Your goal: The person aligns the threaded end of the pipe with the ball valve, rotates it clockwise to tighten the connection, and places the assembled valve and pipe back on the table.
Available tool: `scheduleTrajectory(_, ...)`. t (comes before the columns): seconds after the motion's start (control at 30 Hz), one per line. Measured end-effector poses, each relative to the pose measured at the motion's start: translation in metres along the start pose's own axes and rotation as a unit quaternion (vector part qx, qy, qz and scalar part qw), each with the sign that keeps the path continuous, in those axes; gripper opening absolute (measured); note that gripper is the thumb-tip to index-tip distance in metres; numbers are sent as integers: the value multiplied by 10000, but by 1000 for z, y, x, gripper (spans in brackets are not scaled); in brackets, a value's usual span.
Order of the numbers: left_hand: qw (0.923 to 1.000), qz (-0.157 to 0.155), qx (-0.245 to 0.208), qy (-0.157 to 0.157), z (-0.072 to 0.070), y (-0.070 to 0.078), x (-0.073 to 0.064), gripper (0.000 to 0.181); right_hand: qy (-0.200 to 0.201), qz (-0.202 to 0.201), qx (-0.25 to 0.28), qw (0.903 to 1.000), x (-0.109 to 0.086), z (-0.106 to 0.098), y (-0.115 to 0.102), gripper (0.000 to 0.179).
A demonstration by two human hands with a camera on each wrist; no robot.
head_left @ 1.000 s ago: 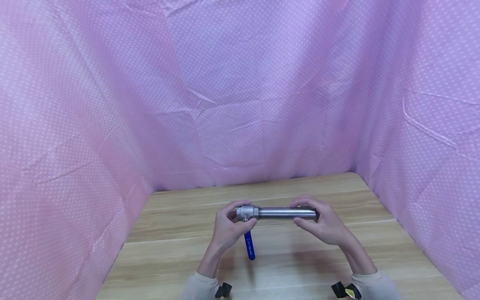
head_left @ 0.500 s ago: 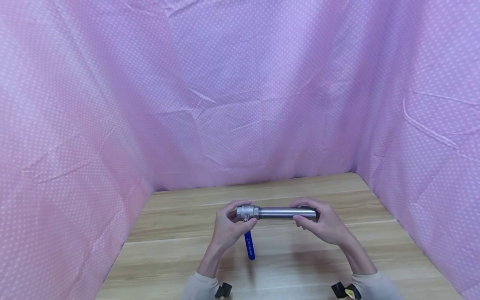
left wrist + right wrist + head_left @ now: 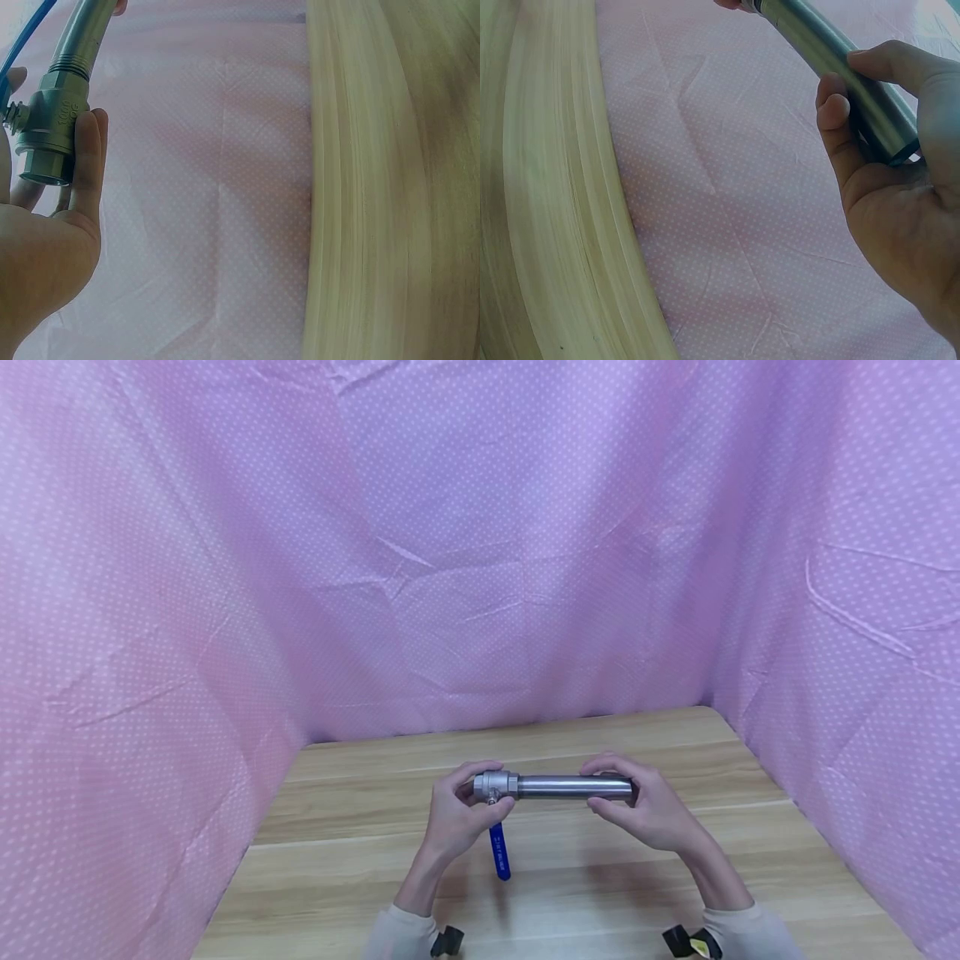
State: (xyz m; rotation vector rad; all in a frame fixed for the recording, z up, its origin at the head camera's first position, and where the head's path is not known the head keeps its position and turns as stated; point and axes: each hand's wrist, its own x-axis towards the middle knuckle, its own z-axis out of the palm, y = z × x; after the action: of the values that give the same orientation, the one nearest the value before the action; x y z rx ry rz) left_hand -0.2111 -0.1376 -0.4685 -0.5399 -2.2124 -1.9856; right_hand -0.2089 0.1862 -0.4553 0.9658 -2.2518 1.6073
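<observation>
A steel ball valve (image 3: 493, 783) with a blue lever handle (image 3: 499, 853) is joined to a steel pipe (image 3: 562, 787), held level above the table. My left hand (image 3: 456, 814) grips the valve body between thumb and fingers, the lever pointing toward me. In the left wrist view some thread shows on the pipe (image 3: 84, 37) where it enters the valve (image 3: 52, 124). My right hand (image 3: 651, 806) holds the pipe's far right end, thumb on the near side and fingers on the far side. The right wrist view shows the pipe's end (image 3: 900, 146) close to the palm.
Below the hands lies a wood-grain table (image 3: 360, 868). Pink dotted cloth (image 3: 480, 568) hangs behind the table and along both sides. Black straps (image 3: 447, 941) sit at the wrists over light sleeves.
The right thumb curls in slightly on the pipe half a second ago and is straighter again now. The left hand and the valve stay in place.
</observation>
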Motion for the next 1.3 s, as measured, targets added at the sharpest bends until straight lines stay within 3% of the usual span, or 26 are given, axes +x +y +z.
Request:
scheduleTrajectory(0.37,10000,-48,60,14,4,0,0,48,-44,57,114,9999,-3,-4,5,32)
scheduleTrajectory(1.07,10000,-1,43,36,6,-2,-1,49,-267,235,340,9988,-4,-6,5,32)
scheduleTrajectory(1.3,10000,-42,35,47,5,-1,-2,49,-132,-71,-13,9999,-4,-4,5,39)
